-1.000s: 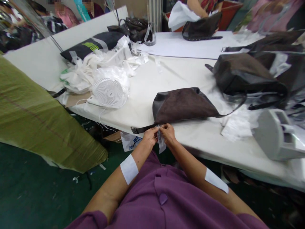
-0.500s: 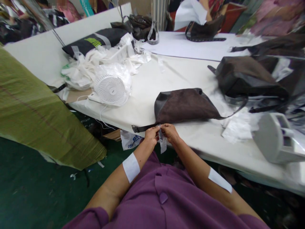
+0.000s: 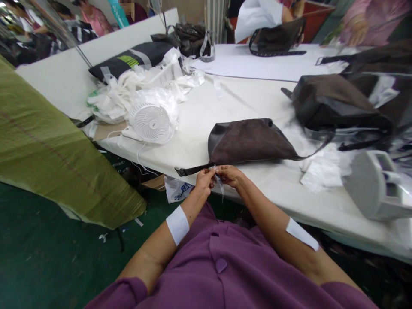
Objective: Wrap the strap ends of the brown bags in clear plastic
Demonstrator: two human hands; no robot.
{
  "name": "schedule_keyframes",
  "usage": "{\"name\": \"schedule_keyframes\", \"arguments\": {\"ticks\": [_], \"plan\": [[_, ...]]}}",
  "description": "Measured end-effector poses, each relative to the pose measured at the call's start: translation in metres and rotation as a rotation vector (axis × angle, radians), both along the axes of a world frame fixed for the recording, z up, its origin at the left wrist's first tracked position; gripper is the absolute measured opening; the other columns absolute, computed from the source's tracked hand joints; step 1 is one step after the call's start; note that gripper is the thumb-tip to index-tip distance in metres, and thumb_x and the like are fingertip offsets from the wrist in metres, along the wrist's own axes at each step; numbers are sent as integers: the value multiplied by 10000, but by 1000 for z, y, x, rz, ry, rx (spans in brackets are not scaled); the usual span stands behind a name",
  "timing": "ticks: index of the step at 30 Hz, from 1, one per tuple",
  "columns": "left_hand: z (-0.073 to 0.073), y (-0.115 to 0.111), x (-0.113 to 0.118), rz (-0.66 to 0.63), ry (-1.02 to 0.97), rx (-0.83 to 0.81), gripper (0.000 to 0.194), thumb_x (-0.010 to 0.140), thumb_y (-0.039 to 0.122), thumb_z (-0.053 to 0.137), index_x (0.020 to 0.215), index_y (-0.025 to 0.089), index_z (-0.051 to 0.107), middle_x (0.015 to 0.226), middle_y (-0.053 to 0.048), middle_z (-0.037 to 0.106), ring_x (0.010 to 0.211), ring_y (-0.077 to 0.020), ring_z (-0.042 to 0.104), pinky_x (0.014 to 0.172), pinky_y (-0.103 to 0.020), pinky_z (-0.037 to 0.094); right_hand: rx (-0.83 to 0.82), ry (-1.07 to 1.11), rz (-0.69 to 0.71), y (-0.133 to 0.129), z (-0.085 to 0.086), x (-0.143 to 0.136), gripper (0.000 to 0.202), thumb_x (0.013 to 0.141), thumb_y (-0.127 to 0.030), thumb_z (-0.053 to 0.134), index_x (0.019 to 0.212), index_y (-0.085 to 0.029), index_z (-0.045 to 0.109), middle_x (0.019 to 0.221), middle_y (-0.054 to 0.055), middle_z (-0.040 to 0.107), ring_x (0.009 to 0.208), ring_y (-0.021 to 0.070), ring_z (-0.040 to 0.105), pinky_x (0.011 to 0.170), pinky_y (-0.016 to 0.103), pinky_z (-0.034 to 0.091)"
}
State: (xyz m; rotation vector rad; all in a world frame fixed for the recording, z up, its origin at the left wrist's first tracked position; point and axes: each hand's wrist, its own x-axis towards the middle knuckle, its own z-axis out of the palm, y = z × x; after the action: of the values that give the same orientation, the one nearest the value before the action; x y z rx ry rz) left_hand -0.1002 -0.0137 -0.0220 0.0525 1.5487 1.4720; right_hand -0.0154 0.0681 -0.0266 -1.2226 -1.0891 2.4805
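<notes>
A dark brown bag [image 3: 251, 140] with black leather-like ends lies on its side at the table's near edge. Its black strap [image 3: 195, 169] runs out to the left and ends in a buckle [image 3: 180, 172]. Just below the bag, my left hand [image 3: 204, 180] and my right hand [image 3: 230, 175] meet, both pinched closed at the strap's inner end. From between them dangles a thin, clear plastic strip [image 3: 220, 186]. My fingertips cover the exact spot they grip.
On the white table [image 3: 193, 128], a plastic-wrapped fan [image 3: 151, 122] stands left beside heaped white wrapping [image 3: 128, 86]. More brown bags [image 3: 337, 98] lie right, near a grey tape-dispenser-like object [image 3: 370, 184]. A green-covered stack [image 3: 64, 146] is at the left. Co-workers are across the table.
The plastic strip has twisted edge-on and looks narrower. My right hand has shifted slightly, and the strap's buckle end has moved a little left and up. A co-worker's hand shows at the upper right.
</notes>
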Motion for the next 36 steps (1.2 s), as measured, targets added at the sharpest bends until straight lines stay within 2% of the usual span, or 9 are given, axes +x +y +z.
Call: {"name": "schedule_keyframes", "arguments": {"ticks": [5,10,17,20,23,26,30,34,36], "plan": [[-3,-8,-1,22,24,26,351,630,474,723,692,176,549,500,60,438,373,-39,292,409,-213,164,-87,-12,-21,2,4,-4,141,628,-186,708,659,-150,575,528,-8,580,499,115,505,561,254,417],[-1,-15,-2,41,58,-15,270,567,353,737,633,176,546,590,26,542,529,-93,485,491,-222,290,-95,-46,-132,0,4,-12,95,638,-125,635,646,-155,546,489,-38,537,471,96,479,531,238,404],[-7,-10,6,81,-84,105,282,528,273,746,649,177,509,552,39,529,497,-99,504,521,-236,374,-31,-67,-205,-7,-4,-15,175,573,-102,659,650,-165,515,520,-48,548,476,80,486,472,198,363],[-12,-9,11,157,17,105,235,578,276,723,660,178,525,493,58,478,443,-83,459,483,-221,347,19,-105,-250,-12,-7,-17,192,567,-99,663,645,-163,500,500,-51,526,443,63,451,436,181,340],[-15,-11,13,175,197,82,146,646,275,684,660,172,581,489,57,468,428,-67,411,460,-209,305,24,-124,-275,-15,-8,-20,190,579,-85,649,634,-161,484,462,-59,488,401,48,407,393,166,292],[-18,-15,10,131,374,78,69,682,238,657,711,176,657,584,30,556,496,-76,447,503,-206,334,6,-126,-283,-16,-8,-21,199,590,-71,645,639,-163,475,441,-62,471,380,49,402,371,162,271],[-18,-21,3,16,578,73,124,716,182,624,808,205,704,750,-8,648,684,-138,541,653,-235,413,-33,-120,-276,-17,-8,-21,208,590,-64,661,636,-156,481,439,-46,487,396,64,452,377,163,315],[-11,-28,-2,-109,740,168,208,720,130,624,862,243,724,855,-45,643,874,-195,549,875,-284,396,-52,-100,-274,-17,-11,-20,166,593,-29,615,617,-143,497,430,-39,489,389,57,451,385,154,336],[-8,-31,-5,-190,775,220,240,715,116,631,889,252,726,840,-57,611,899,-204,539,920,-284,375,-55,-87,-276,-18,-14,-19,153,596,-29,608,611,-140,504,422,-38,484,383,54,444,384,151,340]]}}
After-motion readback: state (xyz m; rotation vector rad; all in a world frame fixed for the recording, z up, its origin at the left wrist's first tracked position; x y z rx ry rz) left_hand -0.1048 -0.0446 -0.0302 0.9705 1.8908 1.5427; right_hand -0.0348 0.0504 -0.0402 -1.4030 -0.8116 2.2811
